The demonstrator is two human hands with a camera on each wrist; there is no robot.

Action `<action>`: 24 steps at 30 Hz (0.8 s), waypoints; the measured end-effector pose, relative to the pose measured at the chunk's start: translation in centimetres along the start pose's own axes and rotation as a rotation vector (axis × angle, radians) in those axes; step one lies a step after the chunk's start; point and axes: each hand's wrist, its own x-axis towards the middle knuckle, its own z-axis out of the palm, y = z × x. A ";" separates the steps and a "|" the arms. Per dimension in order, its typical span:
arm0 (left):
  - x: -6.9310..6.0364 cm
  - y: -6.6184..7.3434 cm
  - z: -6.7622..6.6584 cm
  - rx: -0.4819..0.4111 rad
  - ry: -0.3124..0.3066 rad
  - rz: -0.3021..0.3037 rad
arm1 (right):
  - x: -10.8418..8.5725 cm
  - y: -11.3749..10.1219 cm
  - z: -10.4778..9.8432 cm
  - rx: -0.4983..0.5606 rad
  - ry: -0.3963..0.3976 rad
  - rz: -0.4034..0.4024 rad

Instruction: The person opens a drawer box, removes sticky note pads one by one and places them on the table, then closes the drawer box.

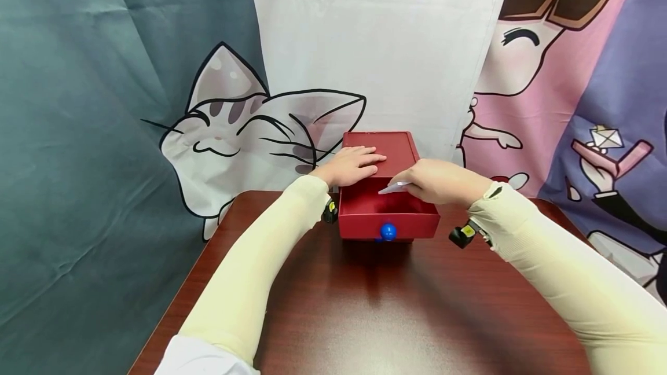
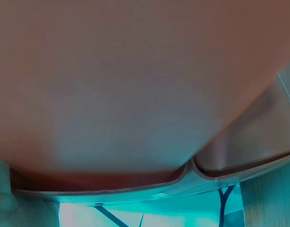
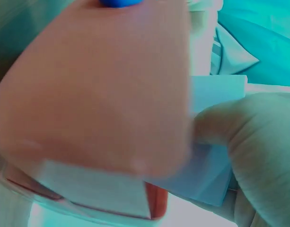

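A flat, pale card [image 1: 394, 187] is held over the opening of a pulled-out red drawer [image 1: 365, 225], tilted; whether the drawer is touched by it cannot be told. It is pinched between the thumb and fingers of the right hand [image 1: 435, 181], by which its far end and part of the drawer's right side are hidden. In the right wrist view, much of the scene is blocked by the hand, though a broad part of the card is shown. The drawer's front is fitted with a round blue knob [image 1: 388, 232]; the drawer's inside is darkened by shadow. Behind, the top of the red box [image 1: 388, 143] is covered on its left by the left hand [image 1: 351, 165], whose fingers are laid out straight and spread, with nothing gripped. The left wrist view is mostly filled by that hand. Black wrist cameras [image 1: 462, 236] are worn below both hands, near the drawer's two sides, and both forearms are covered by cream sleeves [image 1: 271, 253]. The box is set toward the far edge of a glossy reddish-brown tabletop [image 1: 469, 317], backed by a hanging cloth [image 1: 365, 45] printed with a smiling cat [image 1: 224, 132].
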 end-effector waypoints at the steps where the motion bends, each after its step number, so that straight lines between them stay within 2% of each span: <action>1: 0.0 0.0 0.0 0.004 0.001 0.001 | -0.3 0.1 -0.3 -0.002 0.017 -0.002; 7: 0.0 -0.1 0.2 0.018 0.005 0.009 | -2.3 0.8 -1.9 -0.023 0.106 0.021; 15: 0.0 -0.2 0.2 -0.002 0.008 0.014 | -4.5 1.6 -3.3 -0.036 0.196 0.119; 19: 0.0 -0.2 0.2 -0.003 0.006 0.012 | -5.6 2.3 -3.2 -0.077 0.247 0.154; 24: 0.0 -0.2 0.1 0.001 0.006 0.019 | -6.9 4.0 -2.2 -0.120 0.309 0.156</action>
